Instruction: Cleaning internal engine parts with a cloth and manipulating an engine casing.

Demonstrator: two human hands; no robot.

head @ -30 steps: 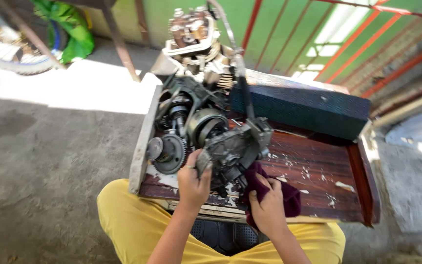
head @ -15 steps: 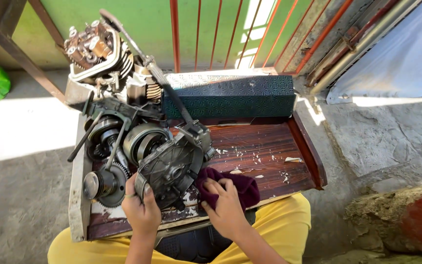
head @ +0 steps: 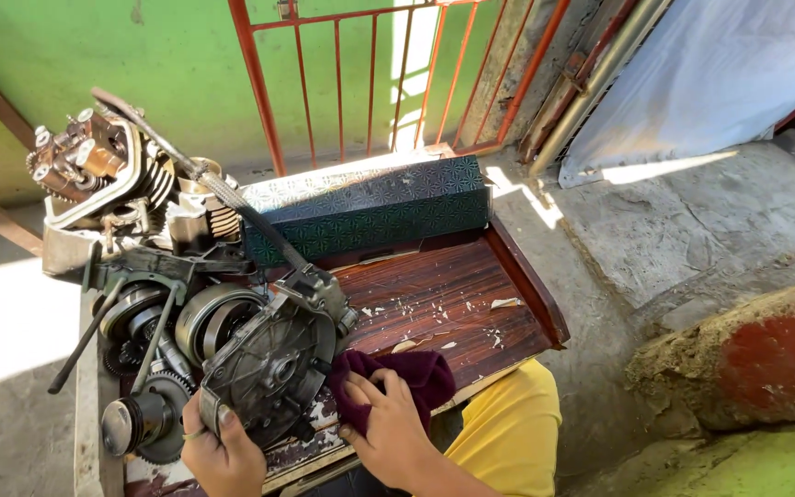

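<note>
A grimy round engine cover (head: 269,373) stands tilted on edge on a low wooden board (head: 453,304). My left hand (head: 223,451) grips its lower left rim. My right hand (head: 388,423) presses a dark maroon rag (head: 416,375) against the board just right of the cover. To the left lie more engine parts: a flywheel housing (head: 209,317), gears (head: 154,419) and a finned cylinder head (head: 94,166). A long lever (head: 204,179) rises from the cover toward the upper left.
A dark green patterned box (head: 370,207) lies across the far side of the board. Behind it stand an orange metal gate (head: 388,74) and a green wall. Concrete floor and a rough red-painted block (head: 766,359) lie to the right. My yellow-clad legs (head: 503,433) sit below.
The view has swung right and drawn closer. Both hands keep their hold: left on the engine cover, right on the maroon rag, which has shifted slightly across the board.
</note>
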